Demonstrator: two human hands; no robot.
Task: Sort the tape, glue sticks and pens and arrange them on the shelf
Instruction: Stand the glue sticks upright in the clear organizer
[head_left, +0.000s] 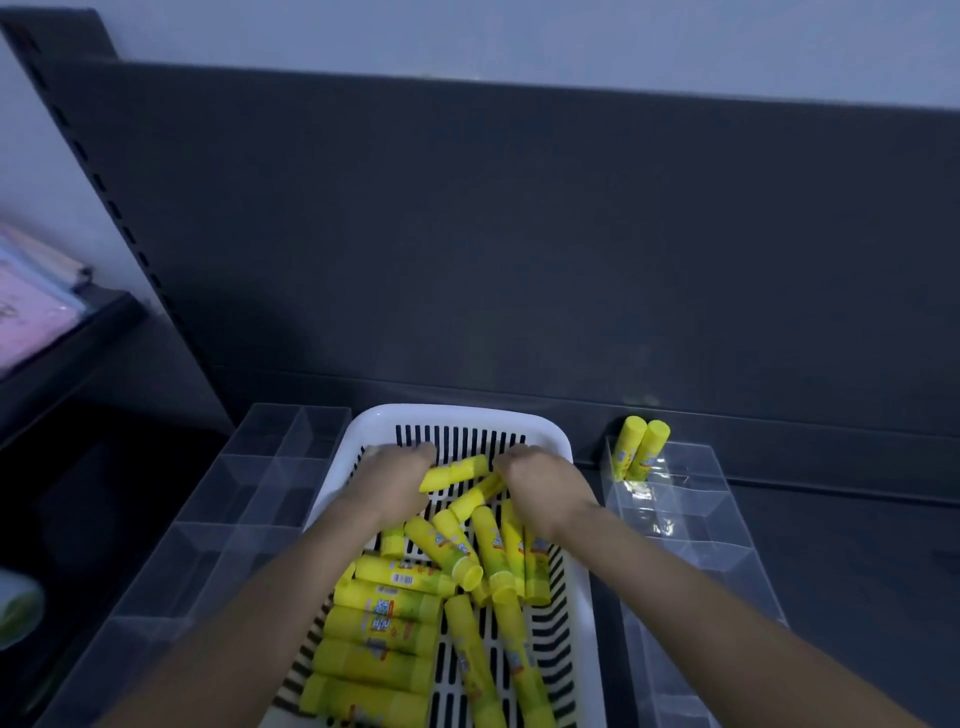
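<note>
**Gathering glue sticks from the basket, bound for the clear tray**

Reaching into the far end of a white slotted plastic basket (457, 415) at lower centre of the frame, both hands work among the stock. The left hand (395, 480) curls its fingers round one crosswise yellow glue stick (457, 472). The right hand (543, 486) has its fingers bent down among the sticks, but whether it pinches one cannot be told.

The step looks to be lifting sticks out for the tray at right. Done well, that likely means gripping each stick by the barrel rather than the cap and taking from the top of the criss-crossed heap. Each stick should then be lifted clear of the basket rim and stood beside the pair already placed, so none topples.

The basket holds a loose pile of yellow plastic glue sticks (384, 618), some laid side by side along its left wall, others crossed at centre. Just right of it, a clear acrylic divided tray (691, 540) has two standing yellow glue sticks (641, 449) in its farthest compartment, touching and leaning slightly. A second clear divided tray (249, 483) sits just left of the basket; nothing in it can be made out. All rest on a dark grey metal shelf (857, 545). No tape or pens show.
</note>
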